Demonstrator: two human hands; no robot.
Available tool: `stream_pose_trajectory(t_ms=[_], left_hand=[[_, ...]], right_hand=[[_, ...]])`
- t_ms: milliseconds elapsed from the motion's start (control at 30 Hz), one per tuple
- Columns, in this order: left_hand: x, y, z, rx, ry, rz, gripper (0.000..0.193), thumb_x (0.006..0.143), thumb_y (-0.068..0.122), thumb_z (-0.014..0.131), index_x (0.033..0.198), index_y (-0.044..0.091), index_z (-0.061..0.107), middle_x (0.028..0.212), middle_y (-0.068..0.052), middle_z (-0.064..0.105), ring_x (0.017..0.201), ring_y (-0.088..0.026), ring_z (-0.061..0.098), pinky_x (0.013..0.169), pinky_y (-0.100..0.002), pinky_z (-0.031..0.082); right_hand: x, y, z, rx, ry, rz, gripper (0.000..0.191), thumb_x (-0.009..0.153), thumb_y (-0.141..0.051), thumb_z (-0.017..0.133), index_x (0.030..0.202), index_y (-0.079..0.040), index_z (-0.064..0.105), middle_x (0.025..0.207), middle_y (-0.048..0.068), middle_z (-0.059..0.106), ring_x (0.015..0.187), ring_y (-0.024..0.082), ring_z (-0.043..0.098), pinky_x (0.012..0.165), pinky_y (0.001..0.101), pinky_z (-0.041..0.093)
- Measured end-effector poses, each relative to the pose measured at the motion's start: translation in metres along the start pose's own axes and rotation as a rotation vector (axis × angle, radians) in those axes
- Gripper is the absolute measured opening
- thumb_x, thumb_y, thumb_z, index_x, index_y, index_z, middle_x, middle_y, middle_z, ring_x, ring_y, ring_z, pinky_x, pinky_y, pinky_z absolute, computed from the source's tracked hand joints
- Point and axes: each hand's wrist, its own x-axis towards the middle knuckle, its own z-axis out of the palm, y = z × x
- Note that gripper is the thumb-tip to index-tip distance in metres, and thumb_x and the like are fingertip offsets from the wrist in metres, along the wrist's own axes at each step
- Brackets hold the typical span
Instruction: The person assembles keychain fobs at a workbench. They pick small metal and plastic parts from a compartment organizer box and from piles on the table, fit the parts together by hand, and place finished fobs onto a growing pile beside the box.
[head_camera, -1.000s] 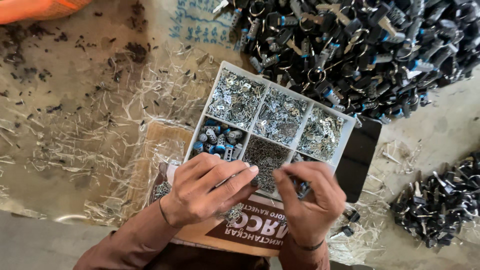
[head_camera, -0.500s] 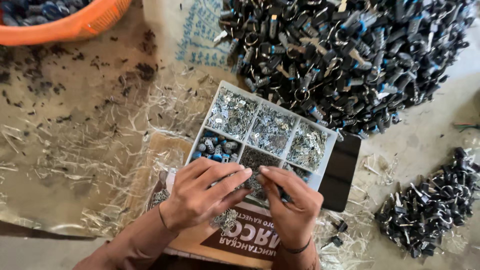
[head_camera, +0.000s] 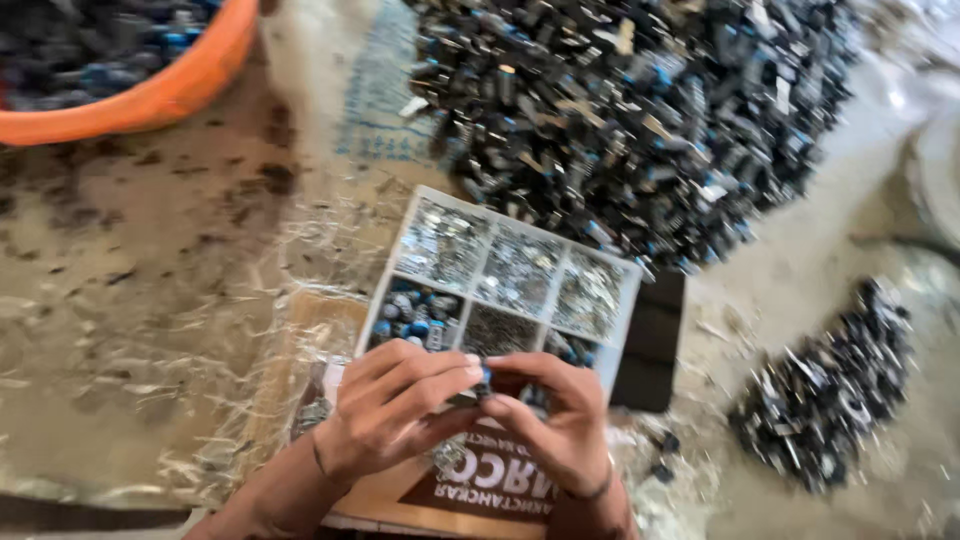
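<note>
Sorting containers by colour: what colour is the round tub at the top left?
Orange tub, seen in the head view.

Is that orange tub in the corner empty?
No, the round orange plastic tub at the top left holds a heap of small dark and blue parts that fills it close to its rim.

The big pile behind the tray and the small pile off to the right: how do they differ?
The big pile spreads across the top of the view; the small pile is a fraction of that. The big pile reaches the far edge of the compartment tray; the small pile lies apart on bare floor. The big pile shows many blue flecks; the small pile looks mostly black and silver. Both are loose heaps of small dark parts.
</note>
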Motion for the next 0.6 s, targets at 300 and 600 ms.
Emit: stream_pose_trajectory(t_ms=[300, 600], left_hand=[[-0.054, 0.064, 0.011, 0.103, 0.015, -0.015, 0.043, 0.080, 0.022, 0.091, 0.116, 0.006, 0.074, 0.107, -0.009, 0.075, 0.083, -0.017, 0.069, 0.067, -0.029, 0.055], [-0.094, 0.134, -0.022, 0.098, 0.146, -0.050, 0.040, 0.086, 0.019, 0.095, 0.117, 0.004, 0.074, 0.112, -0.011, 0.072, 0.098, -0.022, 0.072, 0.077, -0.030, 0.060]], right_hand=[[-0.074, -0.046, 0.001, -0.216, -0.028, -0.142, 0.033, 0.088, -0.018, 0.083, 0.114, -0.002, 0.073, 0.104, 0.010, 0.077, 0.091, 0.019, 0.075, 0.081, 0.0307, 0.059], [-0.229, -0.154, -0.016, 0.307, -0.160, -0.442, 0.021, 0.100, -0.026, 0.057, 0.099, -0.007, 0.067, 0.099, 0.015, 0.068, 0.085, 0.032, 0.065, 0.078, 0.0423, 0.055]])
